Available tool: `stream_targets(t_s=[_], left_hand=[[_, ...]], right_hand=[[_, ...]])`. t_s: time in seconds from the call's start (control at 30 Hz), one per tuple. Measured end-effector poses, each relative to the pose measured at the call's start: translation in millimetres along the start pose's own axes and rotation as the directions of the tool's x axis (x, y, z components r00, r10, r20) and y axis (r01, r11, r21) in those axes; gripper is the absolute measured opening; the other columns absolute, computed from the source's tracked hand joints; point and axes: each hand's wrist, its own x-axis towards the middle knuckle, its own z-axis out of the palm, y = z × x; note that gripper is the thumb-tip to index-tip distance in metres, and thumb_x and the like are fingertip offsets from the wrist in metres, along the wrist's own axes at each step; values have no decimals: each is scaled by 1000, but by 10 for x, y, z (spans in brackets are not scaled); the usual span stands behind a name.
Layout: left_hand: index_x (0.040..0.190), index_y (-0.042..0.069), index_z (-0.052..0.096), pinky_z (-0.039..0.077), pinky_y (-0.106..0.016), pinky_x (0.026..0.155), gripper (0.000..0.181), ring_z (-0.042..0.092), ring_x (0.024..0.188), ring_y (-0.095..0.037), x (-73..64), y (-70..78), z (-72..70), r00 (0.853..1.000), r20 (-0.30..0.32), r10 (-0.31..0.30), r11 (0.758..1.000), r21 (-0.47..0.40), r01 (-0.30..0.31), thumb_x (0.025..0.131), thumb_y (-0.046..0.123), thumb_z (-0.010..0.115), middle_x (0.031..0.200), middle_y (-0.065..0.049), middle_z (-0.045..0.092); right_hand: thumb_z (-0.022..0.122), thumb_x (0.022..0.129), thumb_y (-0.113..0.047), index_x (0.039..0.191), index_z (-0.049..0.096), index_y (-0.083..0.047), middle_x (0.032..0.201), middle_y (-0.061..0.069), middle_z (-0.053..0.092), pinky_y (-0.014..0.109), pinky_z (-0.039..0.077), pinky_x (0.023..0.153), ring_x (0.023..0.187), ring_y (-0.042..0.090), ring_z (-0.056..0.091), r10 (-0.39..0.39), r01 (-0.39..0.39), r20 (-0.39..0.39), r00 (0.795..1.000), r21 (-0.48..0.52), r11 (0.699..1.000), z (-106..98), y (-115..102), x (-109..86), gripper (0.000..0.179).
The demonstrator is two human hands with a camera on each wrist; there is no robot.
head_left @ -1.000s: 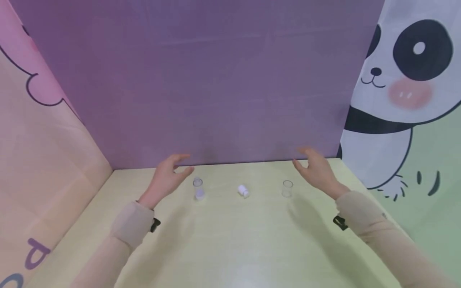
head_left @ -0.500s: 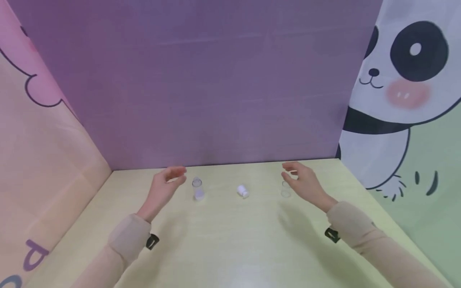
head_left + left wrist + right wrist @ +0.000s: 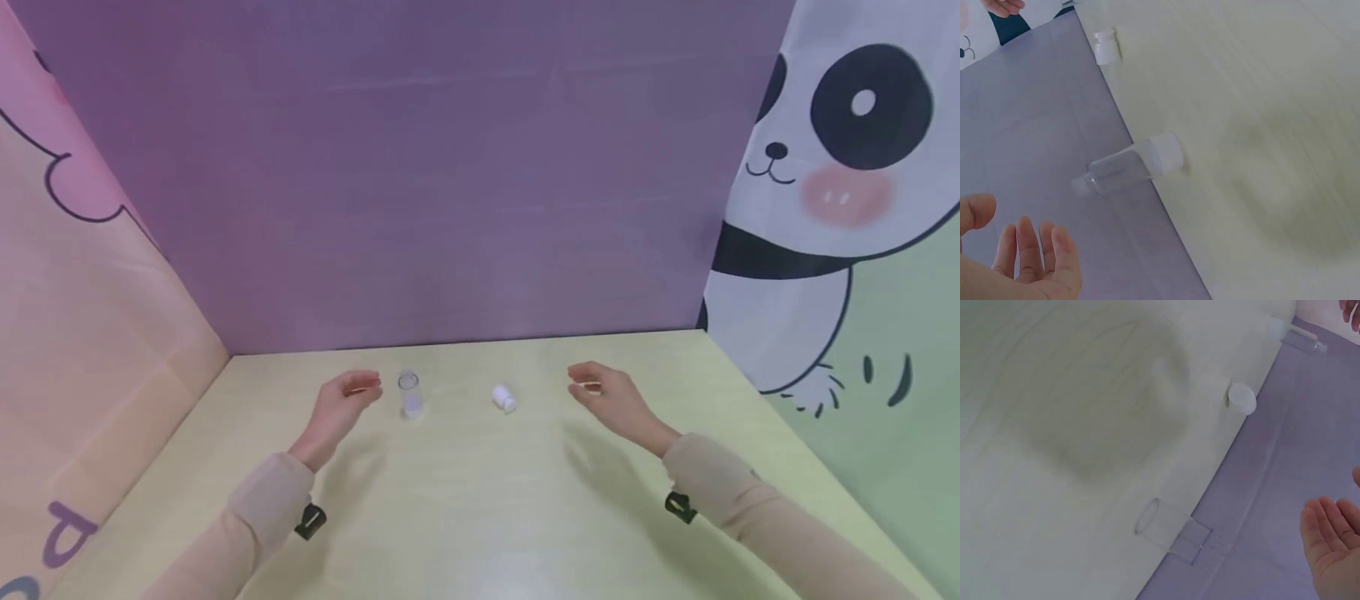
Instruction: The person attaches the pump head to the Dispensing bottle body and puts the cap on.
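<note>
My left hand [image 3: 345, 411] hovers over the table, fingers gently bent and holding nothing. Just to its right stands a clear bottle [image 3: 408, 392] with a white band at its bottom; the left wrist view shows the same clear bottle [image 3: 1125, 169] apart from the fingertips. A small white bottle [image 3: 503, 398] lies between the hands, its narrower end towards me. My right hand [image 3: 615, 408] is also in the air, fingers loosely bent and nothing in them. A clear cup [image 3: 1175, 531] shows in the right wrist view; in the head view that hand hides it.
The pale yellow table [image 3: 480, 492] ends at a purple wall panel [image 3: 465, 208]. Printed panels flank it, with a panda [image 3: 847, 158] on the right one and a pink shape [image 3: 82, 183] on the left.
Both hands have come lower and nearer to me; the right one has moved left, now covering the clear cup in the head view. Their fingers have drawn closer together. The objects stay in place.
</note>
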Motion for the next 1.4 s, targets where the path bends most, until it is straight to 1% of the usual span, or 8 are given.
stream_targets(t_s=[0.1,0.23,0.4,0.6,0.87,0.97,1.13,1.4], left_hand=[[128,3,46,38,-46,101,40,48,118,-31,11,-61,-6,999,-8,-36,999,8,37,92,18,52,131,-17,50],[127,2,48,39,-45,100,39,49,116,-30,23,-138,13,998,-3,-59,998,18,59,92,18,52,129,-18,51],[125,0,49,40,-46,99,38,52,113,-31,54,-186,57,997,17,-73,996,48,72,92,17,52,126,-19,53],[124,-3,50,42,-46,96,38,55,108,-32,86,-217,98,998,37,-47,992,115,42,90,15,54,120,-21,57],[126,-7,44,42,-45,97,44,52,112,-36,141,-302,179,998,60,-34,991,128,26,88,11,56,122,-25,53],[127,-9,42,42,-46,96,46,50,113,-39,167,-350,221,996,89,-27,990,137,15,88,9,56,123,-27,51],[129,-9,39,41,-49,97,51,46,117,-42,204,-387,283,991,126,-49,989,144,30,86,10,58,127,-28,47],[133,-9,33,36,-53,100,65,42,121,-43,286,-370,321,986,143,-84,984,167,60,79,10,65,133,-29,41]], right_hand=[[58,90,-18,117,55,2,113,19,62,40,50,87,102,31,60,31,-32,29,999,36,999,71,23,-27,34],[61,88,-25,117,56,1,113,19,61,39,51,87,103,31,60,68,-72,53,996,87,994,152,37,-46,38],[63,87,-23,117,56,1,114,20,61,38,51,87,104,32,59,63,-70,65,996,126,990,242,50,-20,39],[64,85,-16,114,58,3,112,18,62,40,48,90,104,32,58,88,-96,79,993,110,989,383,53,33,35],[64,84,-10,113,58,6,111,20,62,38,51,86,102,33,59,127,-143,118,985,136,980,547,10,94,34],[65,83,-9,114,57,6,111,20,62,37,52,85,101,32,60,136,-154,132,982,136,979,604,39,126,35],[65,83,-7,115,56,7,111,21,62,39,50,87,101,32,60,141,-160,149,979,125,979,674,77,190,37],[66,81,-9,116,54,8,112,24,60,41,49,89,102,35,59,116,-141,177,977,138,980,729,87,270,40]])
